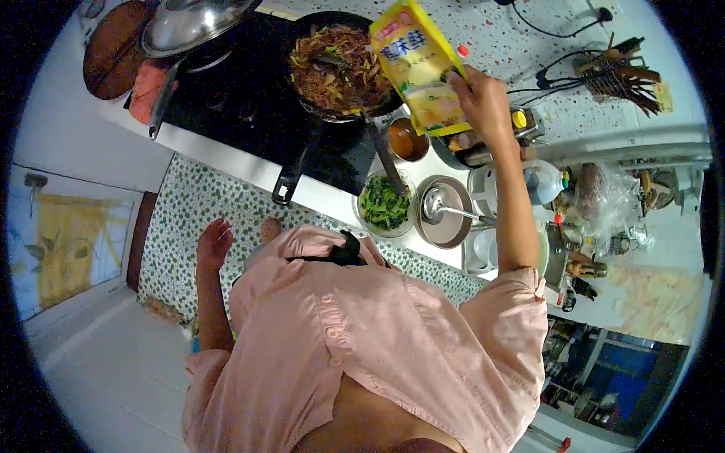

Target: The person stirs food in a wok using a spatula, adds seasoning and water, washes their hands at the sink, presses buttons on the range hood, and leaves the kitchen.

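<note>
My right hand (483, 102) is closed on the edge of a yellow seasoning packet (423, 72) with Chinese print. The packet hangs at the right side of a dark wok (332, 115), overlapping its rim. Inside the wok lies a browned mix of shredded food (325, 72) with green and pale pieces, and a turner (385, 158) rests in it, its handle jutting toward me. My left hand (215, 245) hangs low, away from the stove, fingers loosely curled and apart, with nothing seen in it.
A glass bowl of chopped greens (385, 202), a metal bowl with a ladle (445, 211) and a cup of reddish-brown sauce (408, 141) stand right of the black stove (226, 98). A steel lid (192, 26) is at the left. Bottles (545, 181) line the right counter.
</note>
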### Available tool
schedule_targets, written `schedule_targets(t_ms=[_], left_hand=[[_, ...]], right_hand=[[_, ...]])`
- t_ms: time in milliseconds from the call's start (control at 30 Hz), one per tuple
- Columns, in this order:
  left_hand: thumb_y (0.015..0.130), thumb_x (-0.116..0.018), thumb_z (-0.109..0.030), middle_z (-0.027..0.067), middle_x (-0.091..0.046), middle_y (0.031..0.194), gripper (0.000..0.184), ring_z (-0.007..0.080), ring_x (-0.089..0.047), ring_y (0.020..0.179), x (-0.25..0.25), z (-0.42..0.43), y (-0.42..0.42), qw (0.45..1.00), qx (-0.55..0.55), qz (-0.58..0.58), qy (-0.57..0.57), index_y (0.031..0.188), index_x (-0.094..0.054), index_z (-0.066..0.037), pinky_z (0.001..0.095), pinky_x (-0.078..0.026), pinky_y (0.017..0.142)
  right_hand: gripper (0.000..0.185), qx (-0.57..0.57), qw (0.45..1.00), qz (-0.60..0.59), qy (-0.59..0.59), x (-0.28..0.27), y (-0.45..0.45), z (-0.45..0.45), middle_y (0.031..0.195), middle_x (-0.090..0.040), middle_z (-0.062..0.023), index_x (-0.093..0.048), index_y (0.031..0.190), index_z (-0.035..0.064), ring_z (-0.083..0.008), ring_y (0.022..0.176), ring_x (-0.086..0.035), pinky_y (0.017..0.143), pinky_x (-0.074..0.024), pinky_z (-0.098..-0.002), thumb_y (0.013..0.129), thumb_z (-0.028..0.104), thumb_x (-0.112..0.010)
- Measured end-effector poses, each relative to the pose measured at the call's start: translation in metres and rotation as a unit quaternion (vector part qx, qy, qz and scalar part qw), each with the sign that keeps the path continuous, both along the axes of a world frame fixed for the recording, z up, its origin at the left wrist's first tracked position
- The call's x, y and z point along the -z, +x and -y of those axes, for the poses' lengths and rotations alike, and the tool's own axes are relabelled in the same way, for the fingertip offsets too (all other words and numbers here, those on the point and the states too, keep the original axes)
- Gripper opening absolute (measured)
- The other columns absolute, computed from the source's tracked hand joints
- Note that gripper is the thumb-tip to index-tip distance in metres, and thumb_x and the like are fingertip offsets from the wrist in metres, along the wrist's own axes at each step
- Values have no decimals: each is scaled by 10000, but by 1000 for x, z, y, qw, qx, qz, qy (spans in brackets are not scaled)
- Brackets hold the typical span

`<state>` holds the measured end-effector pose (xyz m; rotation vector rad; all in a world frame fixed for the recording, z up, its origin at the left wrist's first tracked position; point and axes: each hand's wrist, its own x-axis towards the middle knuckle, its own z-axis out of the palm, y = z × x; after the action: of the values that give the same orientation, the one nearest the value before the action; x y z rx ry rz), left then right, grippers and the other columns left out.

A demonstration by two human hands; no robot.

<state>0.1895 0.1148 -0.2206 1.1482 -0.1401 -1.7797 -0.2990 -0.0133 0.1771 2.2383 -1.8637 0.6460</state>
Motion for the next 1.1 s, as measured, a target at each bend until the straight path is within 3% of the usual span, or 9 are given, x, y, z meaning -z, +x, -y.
schedule_targets(t_ms=[467, 567, 667, 733, 800, 867, 1000, 1067, 1100], left_hand=[[853, -556, -221, 75, -591, 951, 324, 158, -561, 793, -20, 12, -16, 997, 35, 72, -7, 1118, -523, -37, 258, -499, 709], [863, -544, -214, 87, -591, 949, 304, 168, -563, 782, 15, -1, -5, 950, 132, 247, -139, 1106, -527, -33, 262, -505, 697], [872, -536, -205, 99, -589, 953, 286, 176, -569, 775, 6, 5, -14, 1000, 19, -4, 14, 1098, -528, -31, 266, -512, 675], [872, -538, -212, 105, -592, 946, 286, 180, -576, 759, 2, 8, -19, 998, 42, 47, -5, 1094, -527, -33, 266, -517, 647], [878, -527, -200, 105, -594, 942, 280, 187, -575, 750, -12, 10, -17, 917, 200, 292, -184, 1095, -521, -23, 276, -518, 657], [887, -508, -175, 109, -582, 984, 278, 186, -567, 798, -28, 20, -26, 996, 66, 57, -7, 1118, -511, -20, 277, -509, 698], [892, -497, -158, 112, -565, 1031, 282, 180, -556, 856, -30, 18, -28, 875, 213, 362, -242, 1135, -505, -16, 275, -498, 734], [893, -494, -165, 112, -551, 1067, 301, 183, -545, 913, -10, 22, -13, 991, 90, 87, -47, 1153, -499, -14, 271, -487, 762], [893, -494, -171, 116, -552, 1061, 308, 192, -543, 928, -6, 18, -10, 943, 187, 242, -135, 1156, -496, -9, 277, -485, 773]], right_hand=[[235, -15, 1000, -14, -1, 26, -7, 4, 611, -541, -217, -605, 842, -1, -387, 549, -525, 510, -408, -422, 838, 232, -577], [249, 31, 997, -49, 45, 21, -21, -15, 650, -573, -221, -581, 826, 23, -409, 594, -557, 538, -431, -475, 845, 270, -548], [301, 28, 1000, -3, -11, 29, -38, -27, 548, -489, -223, -517, 707, -23, -381, 499, -501, 478, -378, -417, 843, 239, -576], [298, 52, 999, 8, -11, 39, -47, -36, 537, -479, -219, -523, 717, -22, -362, 475, -481, 473, -370, -409, 847, 241, -578], [283, 92, 994, 56, 9, 50, -52, -45, 527, -456, -221, -538, 737, -20, -344, 459, -451, 475, -368, -395, 856, 235, -568], [273, 97, 994, 57, 4, 67, -64, -56, 514, -477, -142, -562, 791, -23, -229, 456, -439, 476, -359, -343, 861, 240, -573], [236, 122, 881, 451, -75, 92, -94, -101, 635, -533, 18, -625, 881, 12, -64, 576, -441, 521, -361, -215, 858, 245, -600], [204, 274, 850, 444, -70, 113, -140, -141, 747, -577, 22, -617, 905, 4, -68, 623, -475, 561, -381, -206, 867, 203, -589], [202, 194, 792, 557, -159, 113, -138, -147, 826, -583, 8, -591, 969, 15, -70, 711, -502, 637, -403, -215, 868, 190, -590]])
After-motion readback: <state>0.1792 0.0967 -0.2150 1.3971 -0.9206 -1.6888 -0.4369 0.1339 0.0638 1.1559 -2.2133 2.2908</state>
